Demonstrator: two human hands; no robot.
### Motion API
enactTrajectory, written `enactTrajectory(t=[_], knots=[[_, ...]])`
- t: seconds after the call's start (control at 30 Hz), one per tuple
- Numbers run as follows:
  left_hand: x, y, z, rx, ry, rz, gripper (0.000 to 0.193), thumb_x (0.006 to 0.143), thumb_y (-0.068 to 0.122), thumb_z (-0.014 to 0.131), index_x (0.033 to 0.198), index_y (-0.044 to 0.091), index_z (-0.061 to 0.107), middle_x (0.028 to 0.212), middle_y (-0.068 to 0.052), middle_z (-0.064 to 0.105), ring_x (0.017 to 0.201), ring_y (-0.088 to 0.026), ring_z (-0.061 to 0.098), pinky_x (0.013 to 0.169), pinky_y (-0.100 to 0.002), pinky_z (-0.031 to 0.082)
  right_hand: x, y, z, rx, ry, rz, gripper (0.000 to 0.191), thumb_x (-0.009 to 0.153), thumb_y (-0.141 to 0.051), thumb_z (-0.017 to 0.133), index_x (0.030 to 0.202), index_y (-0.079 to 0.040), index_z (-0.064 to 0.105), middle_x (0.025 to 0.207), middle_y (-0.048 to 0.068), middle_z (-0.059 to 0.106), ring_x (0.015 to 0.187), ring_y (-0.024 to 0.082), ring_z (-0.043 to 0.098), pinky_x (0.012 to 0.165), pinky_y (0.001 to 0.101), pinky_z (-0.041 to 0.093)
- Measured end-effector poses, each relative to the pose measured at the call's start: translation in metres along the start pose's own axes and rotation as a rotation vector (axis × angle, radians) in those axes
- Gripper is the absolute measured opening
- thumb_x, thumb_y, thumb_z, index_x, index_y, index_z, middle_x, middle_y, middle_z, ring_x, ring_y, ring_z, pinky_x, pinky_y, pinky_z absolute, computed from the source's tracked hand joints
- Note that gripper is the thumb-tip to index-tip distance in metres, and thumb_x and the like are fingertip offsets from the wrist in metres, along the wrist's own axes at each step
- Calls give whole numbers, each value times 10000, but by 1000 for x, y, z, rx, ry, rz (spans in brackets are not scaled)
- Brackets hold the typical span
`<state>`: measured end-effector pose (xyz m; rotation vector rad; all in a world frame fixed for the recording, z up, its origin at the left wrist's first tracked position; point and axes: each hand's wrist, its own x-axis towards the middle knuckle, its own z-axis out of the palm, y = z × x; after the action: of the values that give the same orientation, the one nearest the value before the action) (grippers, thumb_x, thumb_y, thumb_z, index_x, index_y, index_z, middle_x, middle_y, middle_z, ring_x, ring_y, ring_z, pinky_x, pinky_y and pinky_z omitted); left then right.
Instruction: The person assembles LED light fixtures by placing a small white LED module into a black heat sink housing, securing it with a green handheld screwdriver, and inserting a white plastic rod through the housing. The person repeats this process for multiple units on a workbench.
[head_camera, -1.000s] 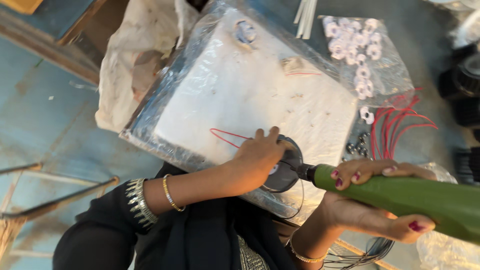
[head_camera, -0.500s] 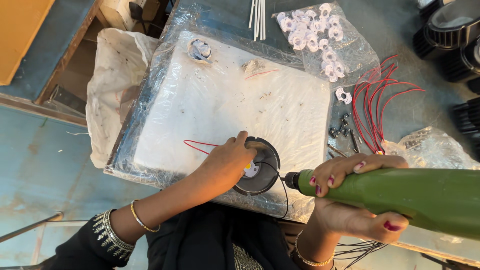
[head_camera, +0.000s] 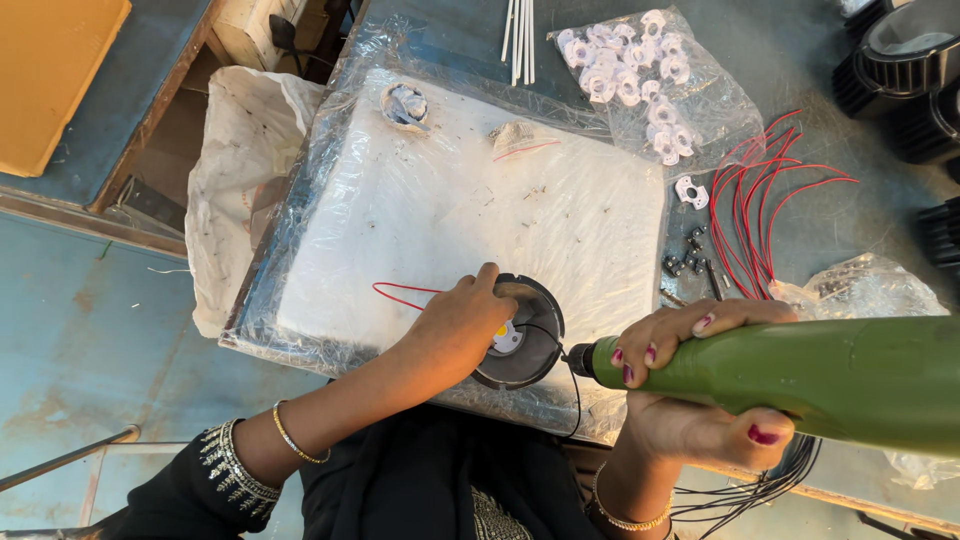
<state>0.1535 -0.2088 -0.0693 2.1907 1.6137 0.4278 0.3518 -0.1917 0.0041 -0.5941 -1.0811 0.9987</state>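
Two hands work on a round black lamp housing (head_camera: 522, 335) with a yellow centre, at the white pad's (head_camera: 480, 210) near edge: left hand (head_camera: 462, 322) pressing it, right hand (head_camera: 690, 385) gripping a green electric screwdriver (head_camera: 800, 375).

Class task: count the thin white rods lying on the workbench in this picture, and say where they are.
4, perhaps: the white rods lie bunched side by side at the bench's top edge, just left of the bag of white plastic parts. They run out of view, so the count is uncertain.
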Motion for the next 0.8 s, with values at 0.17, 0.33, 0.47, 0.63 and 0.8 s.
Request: enactTrajectory(t=[0.17, 0.33, 0.47, 0.63, 0.8], knots=[[-2, 2, -3, -3, -12, -16, 347, 710, -91, 733, 1040, 13, 715, 1173, -200, 537, 989, -326, 644, 702, -403, 591, -1, -2, -3, 43, -30, 11, 834, 815, -777, 664, 1122, -37, 430, 747, 95, 452, 502, 168, 455, 386, 300, 412], [-2, 5, -4, -5, 0, -26, 359, 694, -90, 744, 1035, 17, 717, 1209, -223, 519, 997, -344, 634, 686, -413, 592, 1, -8, -4, 39, -52, 18, 772, 833, -719, 667, 1070, -24, 431, 692, 112, 448, 444, 181, 443, 381, 325, 418], [-1, 7, -4, 6, -51, -41, 393, 690, -79, 753, 1066, 23, 707, 1197, -208, 516, 1013, -342, 629, 708, -415, 598, 6, -16, -7, 90, -132, 4, 712, 904, -665, 669, 1051, -5, 446, 707, 126, 466, 433, 196, 461, 408, 338, 443], [-3, 10, -8, -44, -21, -15, 445, 707, -69, 756, 1133, 36, 684, 1223, -191, 511, 1075, -355, 613, 753, -415, 596, 7, -22, -12, 47, -135, -13, 735, 898, -679, 658, 1021, 12, 440, 671, 131, 456, 417, 202, 443, 391, 341, 430], [14, -9, -44, -281, -110, 112, 518, 711, 151, 870, 1197, 124, 693, 1317, -146, 537, 1174, -354, 550, 929, -438, 495, 11, -22, -19, 53, -158, -17, 725, 917, -675, 665, 1005, 12, 452, 669, 132, 471, 441, 205, 473, 420, 348, 434]])
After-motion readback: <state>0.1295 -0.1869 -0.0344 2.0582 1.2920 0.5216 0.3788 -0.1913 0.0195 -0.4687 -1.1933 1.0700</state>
